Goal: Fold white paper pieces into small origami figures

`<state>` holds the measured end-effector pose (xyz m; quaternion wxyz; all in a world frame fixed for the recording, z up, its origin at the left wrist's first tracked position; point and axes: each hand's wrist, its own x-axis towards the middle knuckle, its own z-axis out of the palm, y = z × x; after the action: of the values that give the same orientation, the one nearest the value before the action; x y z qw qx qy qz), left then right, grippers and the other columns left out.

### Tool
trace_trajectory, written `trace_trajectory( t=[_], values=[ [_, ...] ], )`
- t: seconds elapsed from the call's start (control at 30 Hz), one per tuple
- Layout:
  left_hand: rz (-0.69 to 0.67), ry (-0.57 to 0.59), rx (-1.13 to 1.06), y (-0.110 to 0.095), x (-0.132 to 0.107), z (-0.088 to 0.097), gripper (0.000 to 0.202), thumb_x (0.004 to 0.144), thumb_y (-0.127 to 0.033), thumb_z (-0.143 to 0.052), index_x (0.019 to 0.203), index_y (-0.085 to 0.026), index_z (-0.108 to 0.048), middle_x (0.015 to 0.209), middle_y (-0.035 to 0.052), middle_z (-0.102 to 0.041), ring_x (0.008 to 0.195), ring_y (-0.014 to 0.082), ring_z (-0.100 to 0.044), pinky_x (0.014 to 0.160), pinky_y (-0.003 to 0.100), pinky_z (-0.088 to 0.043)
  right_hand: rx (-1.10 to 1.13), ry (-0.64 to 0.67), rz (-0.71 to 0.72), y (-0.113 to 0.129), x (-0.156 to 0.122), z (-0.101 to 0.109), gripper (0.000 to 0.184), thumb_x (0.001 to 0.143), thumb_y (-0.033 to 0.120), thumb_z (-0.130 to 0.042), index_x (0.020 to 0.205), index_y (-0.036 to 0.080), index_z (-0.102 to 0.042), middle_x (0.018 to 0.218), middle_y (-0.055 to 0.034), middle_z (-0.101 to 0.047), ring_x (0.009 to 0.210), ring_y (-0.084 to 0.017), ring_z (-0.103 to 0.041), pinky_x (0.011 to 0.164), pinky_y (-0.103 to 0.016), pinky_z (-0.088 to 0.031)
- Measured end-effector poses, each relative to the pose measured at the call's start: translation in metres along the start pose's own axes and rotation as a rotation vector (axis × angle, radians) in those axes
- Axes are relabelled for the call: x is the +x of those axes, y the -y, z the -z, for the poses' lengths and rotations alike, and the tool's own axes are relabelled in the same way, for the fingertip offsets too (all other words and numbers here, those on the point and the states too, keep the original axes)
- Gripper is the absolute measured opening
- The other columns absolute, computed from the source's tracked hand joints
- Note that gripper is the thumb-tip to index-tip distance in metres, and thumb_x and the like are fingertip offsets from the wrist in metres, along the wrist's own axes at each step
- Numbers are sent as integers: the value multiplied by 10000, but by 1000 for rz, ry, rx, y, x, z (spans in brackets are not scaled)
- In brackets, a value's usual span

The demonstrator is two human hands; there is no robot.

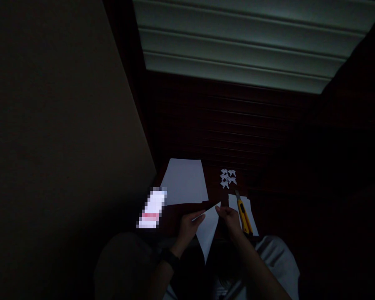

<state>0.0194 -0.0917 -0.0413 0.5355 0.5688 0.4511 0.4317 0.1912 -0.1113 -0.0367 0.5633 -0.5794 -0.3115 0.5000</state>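
Observation:
A white sheet of paper, folded into a triangle, hangs between my two hands with one point downward. My left hand pinches its left corner, thumb on top. At the upper right corner my right hand grips the same paper between thumb and fingers. Just right of that hand lies a yellow box cutter, blade showing, on some smaller white paper. Beyond the hands is a group of several small folded paper pieces.
A stack of white paper lies at the back left of the dark table. A lit phone-like screen, blurred out, is beside it. A wall rises on the left, and a slatted panel stands behind. The room is dim.

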Motion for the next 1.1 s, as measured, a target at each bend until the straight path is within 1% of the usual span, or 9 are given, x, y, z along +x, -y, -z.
trace_trajectory(
  t=[0.07,0.17,0.27,0.4,0.57,0.67,0.8,0.93,1.1],
  values=[
    [-5,1,-3,1,0,0,319,721,-369,-590,945,-158,-674,974,72,-668,903,241,-621,816,344,-487,-12,31,5,0,-1,0,315,592,429,-691,619,123,-624,584,-39,-628,531,-168,-559,514,-267,-421],
    [-14,14,3,3,0,0,315,729,-366,-584,951,-160,-672,974,71,-668,907,244,-619,821,354,-485,-60,22,33,2,-2,1,312,592,421,-694,552,127,-598,547,-24,-611,505,-146,-536,496,-249,-398],
    [-18,25,3,4,0,0,312,738,-363,-576,958,-161,-669,983,69,-665,921,242,-614,839,357,-475,-81,-15,33,2,-3,0,324,584,439,-693,585,124,-618,566,-30,-627,518,-150,-547,506,-251,-400],
    [-23,21,4,3,0,0,319,736,-370,-577,950,-154,-672,970,77,-670,912,245,-617,835,360,-475,-38,-42,9,2,-3,-3,349,566,466,-694,589,127,-616,551,-29,-625,506,-157,-550,498,-257,-402],
    [-12,20,4,2,0,0,336,731,-393,-576,938,-148,-676,962,83,-672,900,244,-622,824,355,-480,-47,-59,39,5,0,-2,317,567,432,-706,563,135,-592,529,-13,-607,509,-153,-544,497,-251,-401],
    [3,22,-11,2,0,0,346,720,-400,-586,942,-149,-675,967,90,-669,890,248,-625,816,366,-484,-42,-49,42,11,2,0,317,590,440,-685,593,133,-611,567,-28,-628,532,-166,-563,509,-259,-414],
    [19,36,-27,1,0,1,350,715,-392,-593,948,-144,-673,982,93,-663,916,253,-615,836,378,-473,-12,-63,13,16,4,0,329,573,450,-687,623,131,-627,582,-45,-639,529,-176,-574,502,-269,-429],
    [35,41,-14,-1,-1,2,364,710,-398,-592,952,-138,-671,994,91,-660,941,254,-603,845,375,-466,-57,-124,30,7,8,0,327,575,446,-687,615,129,-618,558,-36,-630,507,-168,-561,491,-263,-419],
    [21,119,-39,0,-1,4,382,726,-402,-580,992,-138,-655,985,92,-664,895,251,-620,799,356,-486,-151,-174,116,-7,13,0,316,607,444,-662,611,131,-617,558,-27,-619,511,-154,-540,489,-250,-403]
  ],
)
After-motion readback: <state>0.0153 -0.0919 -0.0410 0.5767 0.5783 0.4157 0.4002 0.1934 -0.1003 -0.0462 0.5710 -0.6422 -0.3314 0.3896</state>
